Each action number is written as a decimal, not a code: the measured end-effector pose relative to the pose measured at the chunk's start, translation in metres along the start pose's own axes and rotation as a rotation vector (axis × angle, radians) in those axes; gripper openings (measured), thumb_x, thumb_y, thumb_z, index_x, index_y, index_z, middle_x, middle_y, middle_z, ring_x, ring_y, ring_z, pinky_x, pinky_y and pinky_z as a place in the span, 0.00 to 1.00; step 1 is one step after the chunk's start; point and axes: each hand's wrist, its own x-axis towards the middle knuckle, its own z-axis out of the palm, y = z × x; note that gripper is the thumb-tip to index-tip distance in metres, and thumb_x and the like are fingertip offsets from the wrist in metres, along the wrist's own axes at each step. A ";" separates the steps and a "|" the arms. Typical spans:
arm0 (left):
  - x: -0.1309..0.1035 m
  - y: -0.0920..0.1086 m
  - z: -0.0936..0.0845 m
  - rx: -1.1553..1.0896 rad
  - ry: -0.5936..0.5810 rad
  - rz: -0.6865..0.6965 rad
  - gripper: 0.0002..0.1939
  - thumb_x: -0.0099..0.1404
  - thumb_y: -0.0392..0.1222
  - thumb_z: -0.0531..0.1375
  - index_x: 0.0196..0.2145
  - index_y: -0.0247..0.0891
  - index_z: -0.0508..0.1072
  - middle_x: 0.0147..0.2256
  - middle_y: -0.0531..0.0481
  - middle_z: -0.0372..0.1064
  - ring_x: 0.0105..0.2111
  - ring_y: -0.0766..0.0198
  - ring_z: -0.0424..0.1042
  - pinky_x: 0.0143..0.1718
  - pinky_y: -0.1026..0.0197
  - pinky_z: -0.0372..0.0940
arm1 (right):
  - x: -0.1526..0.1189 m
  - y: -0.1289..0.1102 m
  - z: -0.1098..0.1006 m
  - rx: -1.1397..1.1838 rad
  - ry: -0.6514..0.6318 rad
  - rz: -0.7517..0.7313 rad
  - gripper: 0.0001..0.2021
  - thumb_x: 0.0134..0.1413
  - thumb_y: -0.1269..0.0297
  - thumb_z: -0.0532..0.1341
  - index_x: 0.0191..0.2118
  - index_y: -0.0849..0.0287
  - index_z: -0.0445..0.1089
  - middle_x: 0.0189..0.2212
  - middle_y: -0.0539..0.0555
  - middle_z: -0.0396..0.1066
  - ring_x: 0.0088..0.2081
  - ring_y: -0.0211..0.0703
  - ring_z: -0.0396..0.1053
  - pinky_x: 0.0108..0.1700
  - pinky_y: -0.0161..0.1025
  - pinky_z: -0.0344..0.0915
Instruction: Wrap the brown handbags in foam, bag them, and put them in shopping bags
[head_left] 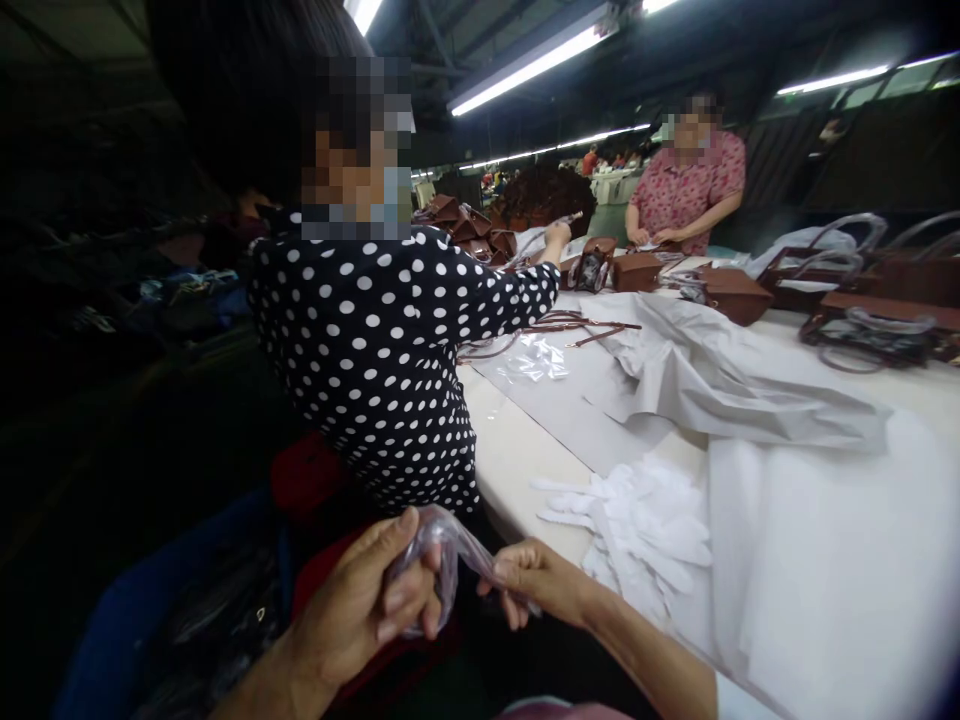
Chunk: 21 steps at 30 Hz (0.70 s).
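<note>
A strap wrapped in clear plastic (461, 540) is stretched between my hands, low in the head view. My left hand (375, 585) is closed on its looped end, with the plastic bent round the fingers. The narrow end is pinched between thumb and fingers of my right hand (529, 580). What lies under the plastic looks brownish, but is too blurred to make out fully. Just beyond my right hand, white knit gloves (652, 525) lie in a pile on the table (517, 450).
A co-worker in a polka-dot top (360, 340) sits close on my left, reaching over the table. Another person (686, 190) works across it. Brown handbags (885, 320), grey sheeting (720, 370), thin brown straps (577, 325) and clear plastic pieces (540, 358) lie about. A blue bin (112, 620) stands lower left.
</note>
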 end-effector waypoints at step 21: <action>0.052 -0.047 -0.023 1.512 0.101 1.106 0.18 0.67 0.46 0.42 0.33 0.33 0.67 0.25 0.44 0.69 0.27 0.60 0.70 0.30 0.60 0.65 | -0.044 -0.067 0.033 0.497 0.212 0.100 0.26 0.55 0.45 0.50 0.21 0.64 0.63 0.09 0.43 0.47 0.11 0.26 0.41 0.14 0.28 0.36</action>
